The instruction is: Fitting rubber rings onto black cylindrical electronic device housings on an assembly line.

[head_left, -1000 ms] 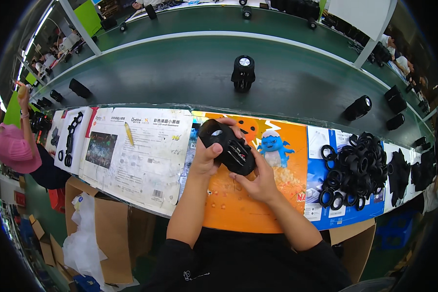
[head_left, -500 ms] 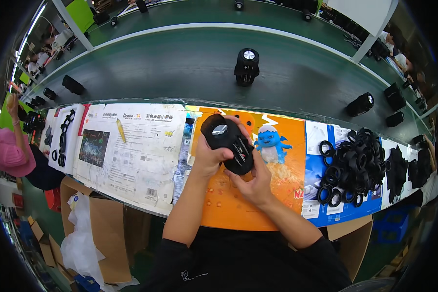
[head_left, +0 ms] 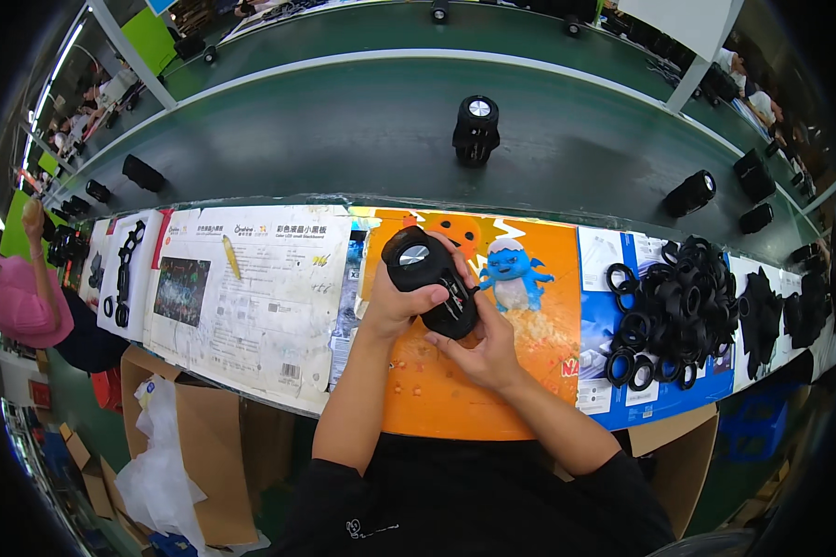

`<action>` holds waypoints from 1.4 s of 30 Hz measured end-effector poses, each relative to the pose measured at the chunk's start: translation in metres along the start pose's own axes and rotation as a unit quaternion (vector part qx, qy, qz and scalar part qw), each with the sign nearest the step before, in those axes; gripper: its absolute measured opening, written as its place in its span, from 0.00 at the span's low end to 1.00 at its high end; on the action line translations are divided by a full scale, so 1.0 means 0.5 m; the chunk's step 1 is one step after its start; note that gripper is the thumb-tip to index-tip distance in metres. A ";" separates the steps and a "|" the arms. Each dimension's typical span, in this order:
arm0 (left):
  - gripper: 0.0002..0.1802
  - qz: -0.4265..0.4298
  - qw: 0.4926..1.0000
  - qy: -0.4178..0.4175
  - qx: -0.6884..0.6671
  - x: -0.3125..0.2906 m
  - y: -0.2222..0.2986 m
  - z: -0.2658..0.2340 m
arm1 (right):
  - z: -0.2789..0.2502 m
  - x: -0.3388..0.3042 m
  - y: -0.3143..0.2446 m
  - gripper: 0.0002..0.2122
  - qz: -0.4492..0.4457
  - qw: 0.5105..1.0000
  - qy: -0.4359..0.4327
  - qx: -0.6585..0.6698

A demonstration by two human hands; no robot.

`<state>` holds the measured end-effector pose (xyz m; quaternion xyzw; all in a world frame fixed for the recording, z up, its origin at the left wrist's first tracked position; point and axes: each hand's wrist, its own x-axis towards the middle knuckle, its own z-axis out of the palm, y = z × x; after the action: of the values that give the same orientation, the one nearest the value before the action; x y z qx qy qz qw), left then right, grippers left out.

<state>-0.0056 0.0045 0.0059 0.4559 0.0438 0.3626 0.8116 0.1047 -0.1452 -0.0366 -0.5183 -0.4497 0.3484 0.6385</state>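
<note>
Between both hands I hold a black cylindrical portable speaker (head_left: pixel 425 270), tilted, with a shiny silver disc at its upper end and a slot of inner parts along its side. My left hand (head_left: pixel 398 299) wraps the upper left side, thumb lying across the body. Around the lower right side curl the fingers of my right hand (head_left: pixel 481 339), its thumb near the lower end. Beneath them lies an orange printed board (head_left: pixel 455 395) with a blue cartoon figure. A pile of black rings (head_left: pixel 683 311) rests to the right on a blue and white board (head_left: pixel 604 390).
Beyond the bench runs a green conveyor belt (head_left: pixel 306 139) carrying a similar upright speaker (head_left: pixel 476 135) and more black units. A yellow cutter (head_left: pixel 230 257) lies on the white board (head_left: pixel 260 325) at left. Cardboard boxes (head_left: pixel 209 455) stand below. Far left sits a person in a pink cap (head_left: pixel 30 297).
The speaker stays in both hands with nearly the same tilt. My right fingers have shifted slightly along it. The whole view has moved a little.
</note>
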 end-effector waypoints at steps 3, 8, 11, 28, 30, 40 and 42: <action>0.33 -0.011 1.000 -0.003 -0.006 -0.003 0.001 -0.001 | -0.003 -0.005 0.006 0.40 -0.011 0.998 0.003 -0.054; 0.34 -0.039 0.999 -0.004 0.009 -0.004 0.000 -0.001 | -0.004 -0.013 0.014 0.38 0.007 0.999 -0.001 -0.045; 0.33 -0.041 0.999 0.003 0.013 -0.001 -0.011 0.001 | -0.003 -0.011 0.013 0.38 0.011 1.000 0.016 -0.005; 0.25 -0.004 0.995 0.086 0.041 -0.003 -0.025 -0.025 | -0.340 0.044 -0.142 0.17 0.054 0.750 0.161 -0.639; 0.29 -0.028 0.995 0.075 0.054 0.000 -0.020 -0.011 | -0.409 0.028 -0.157 0.24 0.148 0.572 0.194 -0.783; 0.37 0.007 0.998 0.051 -0.037 0.014 -0.058 -0.053 | -0.363 0.060 -0.128 0.09 0.065 0.756 0.195 -0.621; 0.41 -0.041 0.995 0.075 -0.048 0.012 -0.047 -0.038 | -0.334 0.054 -0.073 0.07 -0.094 0.792 0.162 -0.581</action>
<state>0.0040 0.0140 -0.0219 0.3859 0.1058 0.3636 0.8412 0.2695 -0.1868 -0.0052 -0.7958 -0.5040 -0.1297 0.3098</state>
